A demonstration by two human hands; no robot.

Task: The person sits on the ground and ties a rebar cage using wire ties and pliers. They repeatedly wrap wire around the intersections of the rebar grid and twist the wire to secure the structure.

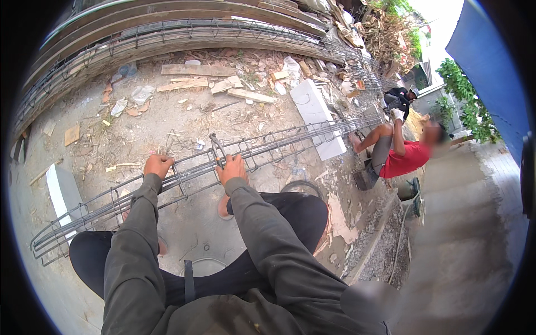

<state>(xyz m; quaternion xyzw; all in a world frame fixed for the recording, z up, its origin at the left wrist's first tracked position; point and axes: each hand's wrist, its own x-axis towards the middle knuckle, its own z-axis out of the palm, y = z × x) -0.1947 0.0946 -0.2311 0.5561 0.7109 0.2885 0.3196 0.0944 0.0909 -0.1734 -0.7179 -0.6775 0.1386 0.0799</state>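
A long steel rebar cage point(268, 146) is laid across white blocks point(319, 114) above the dirt ground point(167, 120). Its upper bars are gripped by the left hand point(158, 165), clenched, and by the right hand point(231, 167), which is closed around a hooked metal tool point(216, 146). A person in a red shirt point(405, 159) is seen at the cage's far end.

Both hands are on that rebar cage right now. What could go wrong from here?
The left hand and right hand are bare on the rebar cage, so wire ends could probably cut or pinch fingers. The cage rests on white blocks; it may roll or slip off. Scrap boards and rubble litter the ground, a likely tripping hazard, and a person in a red shirt sits near the far end.
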